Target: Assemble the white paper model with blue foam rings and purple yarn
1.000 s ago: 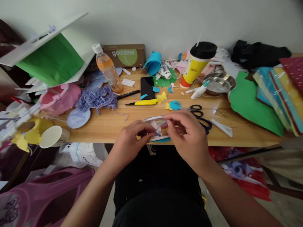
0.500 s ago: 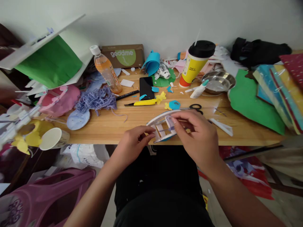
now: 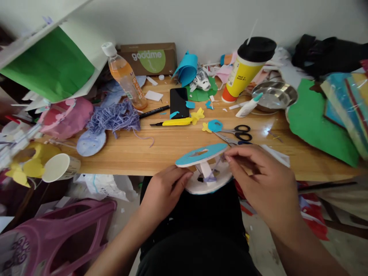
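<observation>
Between my hands, at the table's front edge, is a craft piece made of two foam discs point(image 3: 205, 152). White strips join the discs, and the tilted upper one is blue on top with a hole in it. Purple yarn point(image 3: 211, 178) shows among the strips. My left hand point(image 3: 166, 188) pinches the left rim of the lower disc. My right hand point(image 3: 258, 176) is closed at the piece's right side, thumb against fingertips. Whether it grips the rim or a strand of yarn is too small to tell. Just beyond the piece lie scissors point(image 3: 243, 132) with black handles.
A yellow utility knife point(image 3: 176, 121), a black phone point(image 3: 178, 101) and a glue bottle point(image 3: 248, 106) lie farther back. A tall yellow cup point(image 3: 244, 73) stands behind, beside a metal bowl point(image 3: 276, 96). Tangled purple yarn, an orange drink bottle point(image 3: 126, 80) and a paper cup point(image 3: 61, 167) are left.
The craft piece has turned, so the blue top of one disc now shows and the gap between the discs faces me. Both hands have moved slightly nearer my body; the right has shifted rightward.
</observation>
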Demonstrator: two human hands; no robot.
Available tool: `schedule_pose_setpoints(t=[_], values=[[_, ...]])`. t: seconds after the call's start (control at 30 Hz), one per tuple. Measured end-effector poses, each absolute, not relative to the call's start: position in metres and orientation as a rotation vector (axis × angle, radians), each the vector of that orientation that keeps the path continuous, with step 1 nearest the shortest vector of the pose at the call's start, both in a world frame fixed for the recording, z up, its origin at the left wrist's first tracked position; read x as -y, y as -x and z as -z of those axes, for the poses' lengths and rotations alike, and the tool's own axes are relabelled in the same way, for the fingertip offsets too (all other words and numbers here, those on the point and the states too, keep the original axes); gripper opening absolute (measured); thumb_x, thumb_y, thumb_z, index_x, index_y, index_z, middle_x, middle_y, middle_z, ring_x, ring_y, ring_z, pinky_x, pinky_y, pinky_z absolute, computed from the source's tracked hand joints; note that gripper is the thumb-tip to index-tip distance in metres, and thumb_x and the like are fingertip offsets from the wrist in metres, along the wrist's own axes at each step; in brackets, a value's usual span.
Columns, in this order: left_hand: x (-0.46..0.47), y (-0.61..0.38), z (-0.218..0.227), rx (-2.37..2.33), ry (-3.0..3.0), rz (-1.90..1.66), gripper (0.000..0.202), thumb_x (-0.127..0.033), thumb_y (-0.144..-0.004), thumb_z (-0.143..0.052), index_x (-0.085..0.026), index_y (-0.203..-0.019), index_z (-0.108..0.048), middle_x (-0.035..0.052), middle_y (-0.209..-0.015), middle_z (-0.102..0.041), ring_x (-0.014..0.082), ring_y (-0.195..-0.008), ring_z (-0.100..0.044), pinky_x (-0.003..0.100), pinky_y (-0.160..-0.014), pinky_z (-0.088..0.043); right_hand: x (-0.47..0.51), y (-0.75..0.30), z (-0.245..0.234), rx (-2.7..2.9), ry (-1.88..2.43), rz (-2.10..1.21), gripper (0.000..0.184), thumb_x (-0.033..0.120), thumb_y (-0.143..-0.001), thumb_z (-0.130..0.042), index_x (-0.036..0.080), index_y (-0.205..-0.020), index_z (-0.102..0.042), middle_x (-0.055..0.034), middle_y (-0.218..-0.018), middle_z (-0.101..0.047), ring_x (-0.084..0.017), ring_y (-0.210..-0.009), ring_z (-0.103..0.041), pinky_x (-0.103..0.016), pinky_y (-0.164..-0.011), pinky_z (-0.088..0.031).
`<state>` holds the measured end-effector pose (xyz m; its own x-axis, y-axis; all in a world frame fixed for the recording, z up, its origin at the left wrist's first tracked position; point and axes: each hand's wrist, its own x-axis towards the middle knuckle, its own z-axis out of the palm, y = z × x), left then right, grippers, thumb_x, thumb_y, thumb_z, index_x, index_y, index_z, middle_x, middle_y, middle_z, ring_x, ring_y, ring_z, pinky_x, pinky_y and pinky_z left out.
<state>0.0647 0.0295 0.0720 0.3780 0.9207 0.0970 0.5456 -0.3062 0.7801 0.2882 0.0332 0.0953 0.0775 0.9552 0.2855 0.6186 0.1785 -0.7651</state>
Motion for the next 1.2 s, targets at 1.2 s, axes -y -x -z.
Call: schedule_pose_setpoints(t=[1.2], values=[[-0.008, -0.07, -0.077, -1.269, -1.853, -0.934, 0.028, -0.008, -0.091, -0.064, -0.024, -0.11, -0.076, 0.0034, -0.104, -0.077, 0.0173, -0.095, -0.071, 0.03, -0.09, -0.058, -0.023, -0.265, -0.106, 1.693, 1.494, -1.251, 0.022, 0.024, -0.089, -0.062, 0.028, -0.105, -0.077, -0.0011, -0.1, -0.079, -0.019, -0.086, -0.075, -0.027, -0.068, -0.061]])
